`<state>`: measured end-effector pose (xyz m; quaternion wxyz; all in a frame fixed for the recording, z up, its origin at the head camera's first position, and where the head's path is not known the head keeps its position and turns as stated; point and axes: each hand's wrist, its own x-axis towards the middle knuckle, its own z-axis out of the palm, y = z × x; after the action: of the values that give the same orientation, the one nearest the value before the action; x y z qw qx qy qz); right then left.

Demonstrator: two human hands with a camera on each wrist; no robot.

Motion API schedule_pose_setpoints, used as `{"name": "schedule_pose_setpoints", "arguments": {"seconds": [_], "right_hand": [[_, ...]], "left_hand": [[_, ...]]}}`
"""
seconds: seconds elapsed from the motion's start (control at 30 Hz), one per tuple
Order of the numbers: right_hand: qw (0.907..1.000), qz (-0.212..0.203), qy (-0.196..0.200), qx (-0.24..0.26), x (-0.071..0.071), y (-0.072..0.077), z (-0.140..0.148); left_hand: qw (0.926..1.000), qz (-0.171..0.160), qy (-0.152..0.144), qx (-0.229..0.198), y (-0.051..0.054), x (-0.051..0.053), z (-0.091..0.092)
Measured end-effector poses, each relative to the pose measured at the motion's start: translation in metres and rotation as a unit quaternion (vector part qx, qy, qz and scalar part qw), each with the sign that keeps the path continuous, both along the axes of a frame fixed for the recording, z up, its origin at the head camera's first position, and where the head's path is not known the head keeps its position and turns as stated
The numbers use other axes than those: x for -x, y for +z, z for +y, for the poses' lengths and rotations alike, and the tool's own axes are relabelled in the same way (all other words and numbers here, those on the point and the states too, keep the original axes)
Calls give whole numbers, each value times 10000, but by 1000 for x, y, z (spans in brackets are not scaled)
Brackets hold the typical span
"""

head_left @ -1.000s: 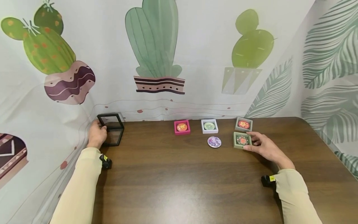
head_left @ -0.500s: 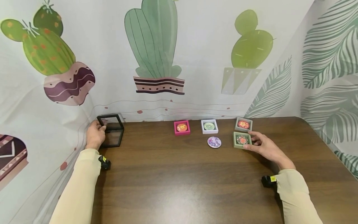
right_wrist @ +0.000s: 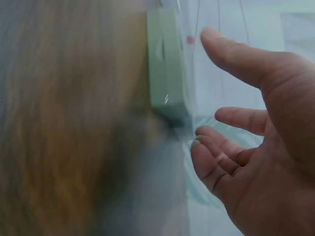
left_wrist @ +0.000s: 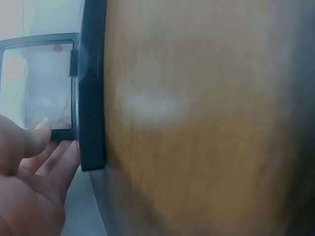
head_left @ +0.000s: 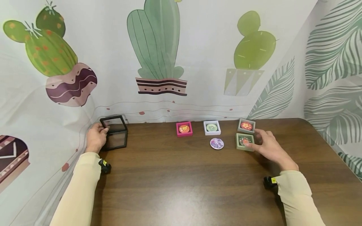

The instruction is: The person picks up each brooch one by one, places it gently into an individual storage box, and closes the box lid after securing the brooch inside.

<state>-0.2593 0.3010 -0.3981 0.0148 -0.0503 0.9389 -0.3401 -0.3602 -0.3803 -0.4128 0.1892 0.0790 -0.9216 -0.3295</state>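
At the table's back left, a black display case (head_left: 116, 147) with clear windows stands unfolded, its lid raised. My left hand (head_left: 96, 138) pinches the lid's edge between thumb and fingers; in the left wrist view the thumb (left_wrist: 37, 140) lies against the window's lower rim. At the right, a green square box (head_left: 239, 146) holds a dark round badge with a red picture. My right hand (head_left: 268, 146) is over its right side, thumb and fingers spread. The right wrist view shows the green box (right_wrist: 166, 59) apart from the fingers (right_wrist: 216, 160).
Behind the green box lies a grey box (head_left: 242, 129) with a red badge. A white box (head_left: 208, 133) with a green badge and a pink box (head_left: 178, 133) with an orange badge stand along the back. A loose purple badge (head_left: 216, 143) lies before the white box. A patterned cloth (head_left: 203, 62) hangs behind.
My right hand's fingers have come off the green box's side and spread a little. The black case has turned and shifted slightly right under my left hand.
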Motion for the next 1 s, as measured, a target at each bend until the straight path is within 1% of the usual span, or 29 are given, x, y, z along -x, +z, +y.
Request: {"name": "schedule_pose_setpoints", "arguments": {"seconds": [0.1,0.2,0.27,0.37,0.47,0.63,0.7,0.8,1.0], "right_hand": [[9994,351,35,-41,1,5,-12],[9981,605,97,84,3,6,-26],[9974,669,156,217,4,6,-36],[9963,751,285,298,7,2,-50],[9947,901,457,197,10,-2,-62],[9907,1181,676,13,12,-10,-79],[9905,1176,703,-71,12,-13,-85],[9916,1061,719,-180,11,-15,-92],[9921,916,842,-138,12,-14,-103]], "left_hand": [[9998,33,-199,-47,1,-2,3],[9984,-6,-439,-350,2,-4,5],[9967,-27,-574,-579,3,-6,8],[9950,-67,-681,-729,4,-9,12],[9937,-128,-784,-791,4,-11,15],[9899,-276,-922,-1040,2,-15,20],[9884,-335,-970,-1123,1,-16,22],[9861,-408,-1084,-1193,1,-18,26],[9838,-436,-1255,-1200,3,-24,35]]}}
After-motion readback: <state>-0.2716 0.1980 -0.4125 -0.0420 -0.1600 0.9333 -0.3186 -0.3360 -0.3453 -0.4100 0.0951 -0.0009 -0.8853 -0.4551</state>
